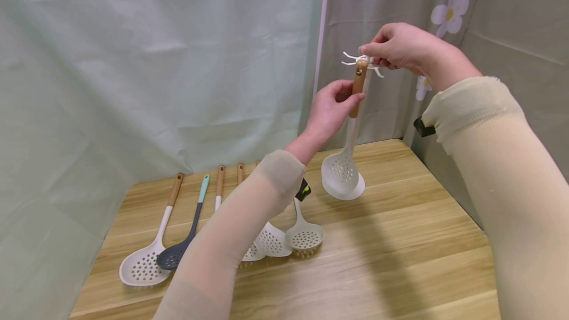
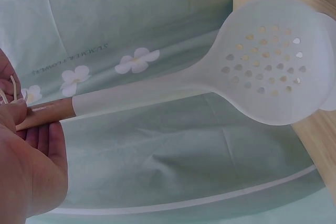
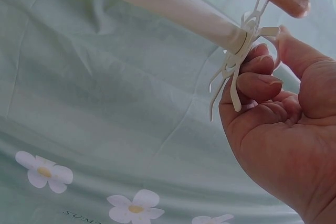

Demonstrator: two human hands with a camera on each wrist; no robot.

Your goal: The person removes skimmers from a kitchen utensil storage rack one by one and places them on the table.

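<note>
Closest to the camera, two pale sleeves reach forward over the wooden table [image 1: 400, 260]. Below the left forearm lies a row of utensils on the boards — a white skimmer [image 1: 144, 260] at the near left, a dark spoon [image 1: 175, 255] touching it, then more slotted heads partly hidden by the sleeve. Further up, the left hand [image 1: 331, 107] has its thumb and fingers curled round the wooden handle of the white slotted spoon [image 1: 342, 172], holding it upright with the bowl hanging low, just in front of the round base of the hook stand [image 1: 361, 57]. At the top, the right hand [image 1: 400, 46] pinches the stand's ring of white hooks [image 3: 236, 69] — the right wrist view shows fingertips [image 3: 262, 80] clamped on the prongs, with the handle's tip just beside them. To do this well, I'd judge the right hand should steady one hook while the left tilts the handle so its end hole meets that prong squarely; the thin prongs look springy, so a slow approach suits. Behind everything hangs a pale green curtain [image 1: 155, 63] with flowers.
</note>
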